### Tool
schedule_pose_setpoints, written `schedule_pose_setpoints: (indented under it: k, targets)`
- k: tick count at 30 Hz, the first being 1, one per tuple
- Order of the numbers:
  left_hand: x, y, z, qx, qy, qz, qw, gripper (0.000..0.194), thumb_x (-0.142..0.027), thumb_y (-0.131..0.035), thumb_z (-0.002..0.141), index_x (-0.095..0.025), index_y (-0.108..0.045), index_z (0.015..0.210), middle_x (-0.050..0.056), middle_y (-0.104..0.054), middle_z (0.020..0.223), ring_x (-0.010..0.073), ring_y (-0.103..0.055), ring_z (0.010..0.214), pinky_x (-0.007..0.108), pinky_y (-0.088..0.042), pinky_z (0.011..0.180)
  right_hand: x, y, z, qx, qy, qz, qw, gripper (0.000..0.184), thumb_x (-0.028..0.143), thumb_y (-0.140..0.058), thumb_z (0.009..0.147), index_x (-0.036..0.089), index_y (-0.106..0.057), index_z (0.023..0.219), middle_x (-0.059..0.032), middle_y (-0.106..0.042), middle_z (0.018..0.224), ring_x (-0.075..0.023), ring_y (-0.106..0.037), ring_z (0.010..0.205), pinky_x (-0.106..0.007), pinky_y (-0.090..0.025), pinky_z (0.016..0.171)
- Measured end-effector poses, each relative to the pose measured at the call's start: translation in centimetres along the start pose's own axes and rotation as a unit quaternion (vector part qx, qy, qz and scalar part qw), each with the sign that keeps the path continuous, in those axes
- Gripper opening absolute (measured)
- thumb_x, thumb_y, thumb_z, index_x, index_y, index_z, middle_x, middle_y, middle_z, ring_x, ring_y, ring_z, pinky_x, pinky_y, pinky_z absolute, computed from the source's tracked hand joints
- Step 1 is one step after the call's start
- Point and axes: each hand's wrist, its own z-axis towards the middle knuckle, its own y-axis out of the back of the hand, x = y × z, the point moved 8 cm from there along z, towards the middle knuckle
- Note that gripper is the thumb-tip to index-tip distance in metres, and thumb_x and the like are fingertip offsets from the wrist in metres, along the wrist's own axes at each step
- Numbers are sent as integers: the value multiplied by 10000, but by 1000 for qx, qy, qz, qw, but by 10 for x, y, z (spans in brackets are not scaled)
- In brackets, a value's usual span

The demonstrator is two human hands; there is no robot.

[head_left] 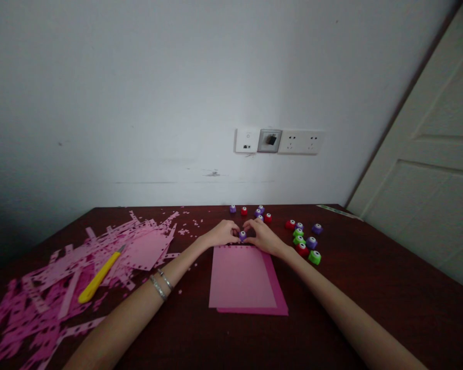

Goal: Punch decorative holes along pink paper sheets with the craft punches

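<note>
A small purple craft punch [243, 236] with a white top stands at the far edge of a light pink paper sheet [243, 280]. My left hand [224, 233] closes on the punch from the left, its fingers and thumb curled to it. From the other side, my right hand [265, 237] grips the same punch. A row of punched holes runs along the sheet's far edge. Under that sheet lies a darker pink sheet [280, 298], showing at the right and near edges. Whether the punch is pressed down I cannot tell.
Left of my arm spread many punched pink strips [67, 272], with a yellow craft knife [100, 277] on them. Tiny paper cutouts [183, 232] lie nearby. Several punches, including a green one [314, 257] and a red one [244, 211], stand behind and right. The wall carries sockets [299, 142].
</note>
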Motion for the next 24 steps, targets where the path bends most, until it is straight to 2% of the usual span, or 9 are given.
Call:
schedule_pose_setpoints:
  k: [12,19,24]
  targets:
    - [1,-1,-2,23,16,-28,999,212,-264,-646,677,-129,-658,840,4,-588,697,95,-500,598,196,-361,534,4,2,-2,31,0,27,999,288,152,-639,688,187,-567,966,-32,-623,904,-193,-510,921,-322,-406,801]
    - [2,-1,-4,26,25,-21,999,218,-274,-657,672,-138,-646,843,12,-597,723,101,-515,615,210,-376,559,15,5,-4,43,-2,15,999,259,150,-618,688,184,-577,941,-39,-628,887,-191,-530,877,-314,-413,765]
    - [6,8,-8,34,54,-27,998,305,-343,-671,660,-143,-614,883,9,-602,720,122,-542,634,214,-382,557,17,6,-4,49,4,7,999,301,158,-621,683,182,-580,980,-58,-620,950,-200,-545,897,-337,-427,787]
